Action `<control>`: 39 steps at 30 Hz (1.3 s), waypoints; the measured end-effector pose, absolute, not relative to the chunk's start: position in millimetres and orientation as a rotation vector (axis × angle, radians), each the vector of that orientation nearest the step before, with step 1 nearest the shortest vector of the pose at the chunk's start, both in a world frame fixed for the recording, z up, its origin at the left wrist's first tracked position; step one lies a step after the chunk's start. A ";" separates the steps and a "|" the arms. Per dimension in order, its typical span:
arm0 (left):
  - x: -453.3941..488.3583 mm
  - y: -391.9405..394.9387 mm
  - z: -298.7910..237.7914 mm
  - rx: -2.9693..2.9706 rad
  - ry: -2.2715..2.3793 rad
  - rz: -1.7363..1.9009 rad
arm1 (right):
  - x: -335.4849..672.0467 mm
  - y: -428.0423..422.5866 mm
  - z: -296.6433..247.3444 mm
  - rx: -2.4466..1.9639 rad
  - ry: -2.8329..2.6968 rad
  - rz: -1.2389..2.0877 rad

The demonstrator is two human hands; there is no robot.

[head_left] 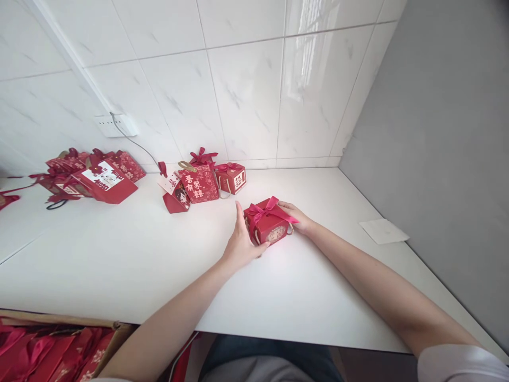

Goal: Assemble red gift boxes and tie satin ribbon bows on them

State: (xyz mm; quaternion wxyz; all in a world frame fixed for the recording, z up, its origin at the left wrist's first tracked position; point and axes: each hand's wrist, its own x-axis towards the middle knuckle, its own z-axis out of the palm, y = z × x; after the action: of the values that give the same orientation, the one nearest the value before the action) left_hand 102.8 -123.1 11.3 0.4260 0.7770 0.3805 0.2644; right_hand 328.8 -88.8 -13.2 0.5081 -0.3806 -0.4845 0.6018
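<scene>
A red gift box [274,224] with a pink ribbon bow on top and rope handles at its sides is between my two hands, at or just above the white table. My left hand [241,245] grips its left side, thumb pointing up and a finger along the lower front edge. My right hand [296,216] holds the far right side, its fingers partly hidden behind the box and ribbon. A pale round pattern shows on the front face.
Several red gift boxes [202,183] stand by the tiled wall, with another cluster of boxes [105,180] farther left. A folded white paper [384,231] lies at right beside the grey partition [445,159]. An open carton [117,339] of red boxes sits below the table's front edge.
</scene>
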 end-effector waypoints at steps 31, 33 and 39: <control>98.6 -14.9 -11.7 2.095 0.670 1.366 | 311.9 -101.1 -15.3 -1.020 -1.312 0.745; 98.2 -15.3 -10.0 2.063 0.700 1.407 | 309.5 -106.2 -10.1 -1.063 -1.234 0.652; 97.2 -10.4 -11.9 2.059 0.763 1.435 | 298.2 -111.9 -6.0 -1.068 -1.283 0.760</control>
State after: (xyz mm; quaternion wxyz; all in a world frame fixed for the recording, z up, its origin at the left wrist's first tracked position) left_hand 97.2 -10.4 -11.9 0.2562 0.7588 0.2810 0.5288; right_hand 298.2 -111.9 -6.0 0.6083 -0.4621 -0.5552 0.3288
